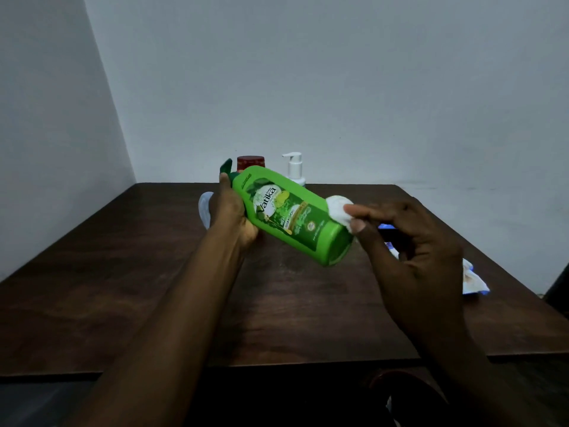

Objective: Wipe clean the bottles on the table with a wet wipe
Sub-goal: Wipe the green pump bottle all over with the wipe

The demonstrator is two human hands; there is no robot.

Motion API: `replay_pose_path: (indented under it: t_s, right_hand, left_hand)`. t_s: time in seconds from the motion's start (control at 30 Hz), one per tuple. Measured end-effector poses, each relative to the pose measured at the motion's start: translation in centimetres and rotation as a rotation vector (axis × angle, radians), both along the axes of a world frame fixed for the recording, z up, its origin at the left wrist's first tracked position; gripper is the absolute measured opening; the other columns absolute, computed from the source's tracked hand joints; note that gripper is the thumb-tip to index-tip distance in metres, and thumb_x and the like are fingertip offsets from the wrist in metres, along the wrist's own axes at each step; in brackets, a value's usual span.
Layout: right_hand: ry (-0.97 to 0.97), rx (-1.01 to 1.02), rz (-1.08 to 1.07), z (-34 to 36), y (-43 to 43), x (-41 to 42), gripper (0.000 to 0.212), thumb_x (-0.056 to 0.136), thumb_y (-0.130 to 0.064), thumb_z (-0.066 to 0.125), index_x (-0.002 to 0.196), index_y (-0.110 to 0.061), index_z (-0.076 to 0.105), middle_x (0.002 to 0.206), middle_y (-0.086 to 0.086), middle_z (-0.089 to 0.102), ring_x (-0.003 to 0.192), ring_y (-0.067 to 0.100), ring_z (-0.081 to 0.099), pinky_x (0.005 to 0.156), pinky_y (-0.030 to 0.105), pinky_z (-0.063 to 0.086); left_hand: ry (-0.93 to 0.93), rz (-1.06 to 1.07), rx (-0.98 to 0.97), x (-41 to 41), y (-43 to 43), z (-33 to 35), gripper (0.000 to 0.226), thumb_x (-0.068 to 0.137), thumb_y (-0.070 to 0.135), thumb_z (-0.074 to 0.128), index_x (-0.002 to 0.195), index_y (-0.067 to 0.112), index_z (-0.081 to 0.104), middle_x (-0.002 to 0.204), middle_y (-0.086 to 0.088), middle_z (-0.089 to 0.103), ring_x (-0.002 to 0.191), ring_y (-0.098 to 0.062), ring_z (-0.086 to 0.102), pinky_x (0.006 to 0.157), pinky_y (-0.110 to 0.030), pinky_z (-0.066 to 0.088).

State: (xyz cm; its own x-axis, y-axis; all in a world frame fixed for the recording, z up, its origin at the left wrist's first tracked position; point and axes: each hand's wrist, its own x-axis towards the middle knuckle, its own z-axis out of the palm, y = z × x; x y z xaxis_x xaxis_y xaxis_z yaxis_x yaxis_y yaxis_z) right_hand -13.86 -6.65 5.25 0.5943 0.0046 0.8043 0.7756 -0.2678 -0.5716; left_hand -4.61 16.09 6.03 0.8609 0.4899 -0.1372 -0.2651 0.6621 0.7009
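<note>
Here, the left hand [234, 214] gripped the green plastic shampoo bottle [289, 211] by its upper body, fingers curled round it. It held the bottle tilted above the dark brown wooden table [123, 288], cap end up and away, base toward the right. The right hand [409, 241] pinched a crumpled white wet wipe [340, 209] against the bottle's side near the base. At the table's far edge stood a white pump bottle [295, 169] and a red-capped jar [251, 163], and a blue-and-white wipe packet [474, 280] lay partly hidden behind the right hand.
</note>
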Motion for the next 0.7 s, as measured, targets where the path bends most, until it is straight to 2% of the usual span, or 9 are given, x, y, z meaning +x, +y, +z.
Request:
replay_pose_path:
  t_s: [0.03, 0.1, 0.17, 0.23, 0.3, 0.4, 0.5, 0.6, 0.7]
  right_hand:
    - [0.08, 0.027, 0.033, 0.0, -0.3, 0.3, 0.018, 0.089, -0.01, 0.072, 0.103, -0.021, 0.077, 0.101, 0.001, 0.072, 0.095, 0.012, 0.068, 0.079, 0.017, 0.05]
    - [0.235, 0.041, 0.126, -0.5, -0.6, 1.0, 0.019, 0.088, -0.008, 0.072, 0.098, -0.022, 0.078, 0.099, -0.001, 0.074, 0.093, 0.005, 0.069, 0.078, 0.011, 0.049]
    - [0.347, 0.03, 0.217, -1.6, -0.7, 1.5, 0.019, 0.087, -0.006, 0.073, 0.096, -0.022, 0.079, 0.099, -0.003, 0.075, 0.091, 0.006, 0.071, 0.078, 0.012, 0.051]
    - [0.393, 0.031, 0.294, -2.7, -0.5, 1.8, 0.02, 0.086, -0.004, 0.073, 0.098, -0.019, 0.078, 0.103, -0.002, 0.075, 0.096, 0.009, 0.072, 0.081, 0.016, 0.054]
    - [0.389, 0.049, 0.345, -3.6, 0.0, 2.2, 0.02, 0.085, -0.002, 0.074, 0.098, -0.017, 0.078, 0.106, 0.001, 0.075, 0.1, 0.012, 0.072, 0.084, 0.022, 0.057]
    - [0.35, 0.096, 0.346, -3.9, 1.0, 3.0, 0.02, 0.082, 0.001, 0.075, 0.095, -0.014, 0.076, 0.104, 0.003, 0.075, 0.099, 0.014, 0.072, 0.085, 0.025, 0.058]
    - [0.306, 0.13, 0.345, -3.3, 1.8, 3.8, 0.021, 0.082, 0.003, 0.075, 0.094, -0.015, 0.075, 0.104, 0.002, 0.074, 0.099, 0.012, 0.071, 0.082, 0.02, 0.056]
    - [0.253, 0.166, 0.355, -2.0, 2.6, 4.3, 0.023, 0.082, 0.004, 0.074, 0.095, -0.014, 0.074, 0.106, 0.007, 0.072, 0.099, 0.009, 0.071, 0.08, 0.016, 0.054]
    - [0.223, 0.188, 0.346, -0.7, 3.1, 4.8, 0.023, 0.084, 0.003, 0.073, 0.097, -0.015, 0.075, 0.107, 0.009, 0.072, 0.1, 0.01, 0.071, 0.08, 0.016, 0.054]
  left_hand:
    - [-0.01, 0.021, 0.038, 0.3, 0.4, -0.1, 0.057, 0.09, 0.057, 0.064, 0.108, 0.003, 0.071, 0.107, -0.023, 0.072, 0.091, -0.036, 0.071, 0.074, -0.05, 0.059]
    - [-0.065, 0.073, 0.184, 0.0, 0.2, 0.3, 0.043, 0.093, 0.055, 0.06, 0.091, 0.014, 0.073, 0.094, -0.017, 0.073, 0.087, -0.036, 0.071, 0.078, -0.05, 0.06]
    - [-0.196, 0.123, 0.34, -1.0, -0.9, 1.2, 0.037, 0.101, 0.047, 0.049, 0.095, 0.017, 0.071, 0.101, -0.019, 0.074, 0.093, -0.039, 0.07, 0.088, -0.053, 0.058]
    - [-0.306, 0.142, 0.485, -2.0, -1.9, 1.6, 0.034, 0.107, 0.036, 0.041, 0.1, 0.015, 0.067, 0.096, -0.013, 0.073, 0.084, -0.03, 0.067, 0.082, -0.045, 0.056]
    - [-0.368, 0.123, 0.617, -2.7, -2.5, 1.7, 0.032, 0.109, 0.031, 0.038, 0.101, 0.015, 0.065, 0.088, -0.006, 0.072, 0.077, -0.021, 0.066, 0.073, -0.038, 0.056]
    - [-0.441, 0.074, 0.735, -3.5, -3.2, 1.8, 0.031, 0.109, 0.028, 0.037, 0.106, 0.01, 0.062, 0.089, -0.007, 0.072, 0.078, -0.023, 0.068, 0.071, -0.037, 0.058]
    - [-0.499, 0.015, 0.807, -4.0, -3.9, 1.6, 0.03, 0.11, 0.027, 0.034, 0.105, 0.012, 0.059, 0.094, -0.007, 0.072, 0.09, -0.03, 0.072, 0.075, -0.042, 0.06]
    - [-0.522, 0.005, 0.888, -4.2, -4.1, 1.4, 0.03, 0.11, 0.02, 0.031, 0.109, 0.004, 0.056, 0.099, -0.011, 0.071, 0.097, -0.028, 0.072, 0.076, -0.036, 0.059]
    - [-0.545, 0.018, 0.938, -4.0, -4.0, 1.2, 0.03, 0.11, 0.021, 0.032, 0.11, 0.002, 0.055, 0.102, -0.013, 0.071, 0.099, -0.027, 0.072, 0.083, -0.042, 0.059]
